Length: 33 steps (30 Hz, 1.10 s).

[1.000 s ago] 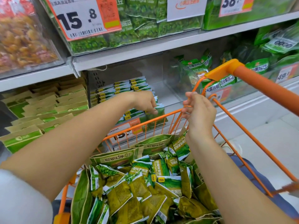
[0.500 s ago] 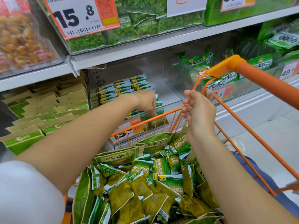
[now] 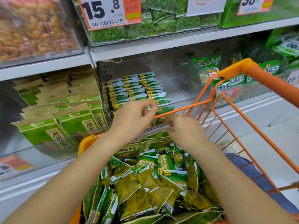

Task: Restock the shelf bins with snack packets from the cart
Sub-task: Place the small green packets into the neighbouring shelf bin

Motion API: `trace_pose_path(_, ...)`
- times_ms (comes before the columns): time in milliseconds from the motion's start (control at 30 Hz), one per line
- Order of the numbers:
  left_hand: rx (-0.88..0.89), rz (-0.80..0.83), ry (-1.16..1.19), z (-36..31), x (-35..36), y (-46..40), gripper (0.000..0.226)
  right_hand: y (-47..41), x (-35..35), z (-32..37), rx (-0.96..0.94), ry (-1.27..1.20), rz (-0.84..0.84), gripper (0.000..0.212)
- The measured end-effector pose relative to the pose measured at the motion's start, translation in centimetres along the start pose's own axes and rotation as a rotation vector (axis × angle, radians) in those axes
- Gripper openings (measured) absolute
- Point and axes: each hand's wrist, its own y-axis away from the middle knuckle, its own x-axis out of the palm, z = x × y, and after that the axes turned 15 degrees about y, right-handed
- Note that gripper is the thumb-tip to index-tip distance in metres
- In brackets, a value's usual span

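Both hands hover over the far rim of the orange cart (image 3: 181,109): the left hand (image 3: 131,118) has loosely curled fingers holding nothing, and the right hand (image 3: 186,130) looks the same (motion blur makes its fingertips hard to read). Below the fingers, loose green snack packets (image 3: 142,180) fill the cart. Just beyond the left fingertips, the clear shelf bin (image 3: 179,91) holds packets stacked in neat rows (image 3: 135,88)

Open floor of the clear shelf bin (image 3: 182,88) right of the stacked pea packets (image 3: 139,88); fenced off in front by the orange cart rim (image 3: 181,109); capped by the shelf (image 3: 161,46) above.
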Motion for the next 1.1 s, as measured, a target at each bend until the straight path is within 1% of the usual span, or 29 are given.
trace_pose_path(33, -0.023, 0.022, -0.017, 0.4, 0.1, 1.5, 0.018, 0.1, 0.5, 0.0, -0.047, 0.094, 0.03, 0.03)
trace_pose_path(100, -0.06, 0.046, -0.022, 1.5, -0.1, 3.2, 0.015, 0.2, 1.4, 0.0, -0.109, 0.168, 0.105, 0.039)
trace_pose_path(200, -0.095, 0.024, 0.149, 2.7, -0.8, 3.6, 0.013, 0.4, 2.7, 0.2, -0.189, 0.283, 0.203, 0.055)
trace_pose_path(233, -0.093, 0.011, 0.197, 2.9, -0.9, 3.6, 0.014, 0.4, 3.0, 0.4, -0.2, 0.327, 0.2, 0.056)
trace_pose_path(300, -0.068, 0.003, 0.225, 2.9, -1.1, 3.6, 0.014, 0.1, 2.9, 0.7, -0.216, 0.376, 0.145, 0.049)
trace_pose_path(400, 0.017, -0.038, 0.239, 2.7, -1.5, 3.8, 0.013, -0.6, 1.0, 0.0, -0.239, 0.353, 0.108, 0.046)
trace_pose_path(433, 0.038, -0.075, 0.267, 2.7, -1.8, 3.9, 0.013, -0.5, -0.1, -0.6, -0.221, 0.275, 0.11, 0.046)
trace_pose_path(467, 0.054, -0.122, 0.301, 2.6, -2.2, 4.1, 0.014, -0.3, -1.1, -1.3, -0.188, 0.148, 0.097, 0.043)
trace_pose_path(533, 0.047, -0.232, 0.374, 2.2, -3.2, 4.4, 0.013, 0.6, -3.1, -2.3, -0.134, -0.233, 0.055, 0.032)
trace_pose_path(567, 0.023, -0.262, 0.412, 1.9, -3.8, 4.6, 0.015, 1.1, -4.1, -2.2, -0.139, -0.432, 0.053, 0.029)
trace_pose_path(600, -0.023, -0.255, 0.454, 1.6, -4.4, 4.8, 0.023, 1.7, -5.0, -1.7, -0.148, -0.612, 0.063, 0.027)
trace_pose_path(667, -0.176, -0.15, 0.614, 0.8, -5.6, 5.4, 0.059, 2.5, -6.1, 0.2, -0.172, -0.888, 0.128, 0.019)
trace_pose_path(700, -0.251, -0.108, 0.714, 0.6, -6.3, 5.9, 0.073, 2.8, -6.5, 1.6, -0.193, -0.973, 0.166, 0.016)
trace_pose_path(733, -0.307, -0.091, 0.807, 0.4, -6.8, 6.6, 0.078, 3.0, -6.7, 3.1, -0.216, -1.023, 0.2, 0.014)
trace_pose_path(767, -0.343, -0.096, 0.875, 0.5, -7.2, 7.5, 0.072, 3.1, -6.7, 4.6, -0.234, -1.063, 0.228, 0.015)
trace_pose_path(833, -0.395, -0.146, 0.908, 0.6, -8.1, 9.8, 0.047, 3.3, -6.6, 7.8, -0.238, -1.166, 0.297, 0.021)
trace_pose_path(900, -0.426, -0.228, 0.924, 1.3, -9.3, 12.2, 0.034, 3.4, -6.5, 10.8, -0.261, -1.201, 0.354, 0.025)
trace_pose_path(967, -0.456, -0.329, 0.961, 2.1, -11.2, 14.5, 0.032, 3.2, -6.2, 13.3, -0.329, -1.153, 0.328, 0.03)
trace_pose_path(1033, -0.481, -0.409, 0.96, 2.8, -13.6, 16.6, 0.035, 2.8, -5.9, 15.4, -0.381, -1.097, 0.248, 0.027)
trace_pose_path(1100, -0.523, -0.5, 0.95, 4.2, -16.1, 18.3, 0.036, 2.2, -5.4, 16.9, -0.357, -1.068, 0.145, 0.024)
